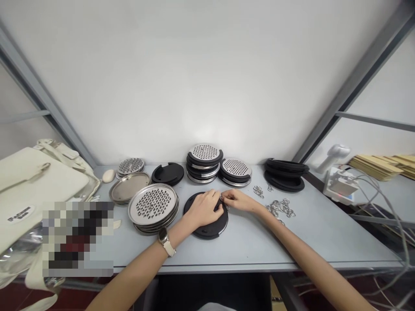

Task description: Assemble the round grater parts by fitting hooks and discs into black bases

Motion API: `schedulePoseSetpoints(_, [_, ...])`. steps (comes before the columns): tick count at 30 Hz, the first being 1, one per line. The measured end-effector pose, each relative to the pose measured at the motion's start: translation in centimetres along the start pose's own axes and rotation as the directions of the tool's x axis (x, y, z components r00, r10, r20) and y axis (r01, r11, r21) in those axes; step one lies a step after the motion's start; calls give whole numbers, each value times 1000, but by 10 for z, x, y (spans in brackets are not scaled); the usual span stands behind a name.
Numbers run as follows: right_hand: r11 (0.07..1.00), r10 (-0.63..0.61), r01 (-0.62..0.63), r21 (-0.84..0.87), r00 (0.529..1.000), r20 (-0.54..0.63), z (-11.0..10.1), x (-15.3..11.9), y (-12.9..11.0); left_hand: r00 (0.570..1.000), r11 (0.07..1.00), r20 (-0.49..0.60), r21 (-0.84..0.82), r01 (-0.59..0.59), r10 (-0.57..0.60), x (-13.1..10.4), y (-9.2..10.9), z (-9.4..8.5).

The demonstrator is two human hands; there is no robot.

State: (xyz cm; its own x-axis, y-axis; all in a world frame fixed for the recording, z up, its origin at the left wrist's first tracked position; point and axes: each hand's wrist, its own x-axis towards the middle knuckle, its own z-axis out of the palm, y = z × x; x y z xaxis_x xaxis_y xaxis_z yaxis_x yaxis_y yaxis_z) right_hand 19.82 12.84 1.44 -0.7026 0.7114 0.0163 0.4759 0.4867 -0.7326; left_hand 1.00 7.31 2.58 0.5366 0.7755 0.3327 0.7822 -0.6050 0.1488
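A black round holder (pixel 207 231) lies on the table before me, a thin metal rim showing at its right edge. My left hand (pixel 204 208) rests over it, fingers curled onto its far side and thumb on its top. At the holder's far right edge, my right hand (pixel 237 200) pinches a small metal ring (pixel 222 198), partly hidden by the fingertips. To the right of that hand lies a loose pile of metal rings or clips (pixel 281 208), with a smaller group (pixel 258 191) behind it.
Stacked grater discs (pixel 154 205) and plain metal discs (pixel 129 188) stand on the left. Along the back are an empty black holder (pixel 167 173), assembled stacks (pixel 204 162) (pixel 236 170) and more black holders (pixel 285 172). A cream bag (pixel 42 181) sits far left; a scanner (pixel 335 155) and cables stand right.
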Motion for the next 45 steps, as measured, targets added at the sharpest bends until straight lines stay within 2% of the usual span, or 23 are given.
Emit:
schedulePoseSetpoints(12, [1000,16,-16,2,1000,6,1,-1,1,998,998,6,-42,-55,55,0,0,-2])
schedulePoseSetpoints(20, [1000,11,-11,0,1000,14,1,-1,2,998,996,5,-69,-61,61,0,-1,1])
schedulePoseSetpoints(30, [999,20,-24,46,996,92,-5,-4,0,998,993,2,-105,-57,58,0,-3,3])
schedulePoseSetpoints(45, [996,36,-45,75,993,113,-6,-6,0,999,989,-8,-139,-47,47,-1,-4,2])
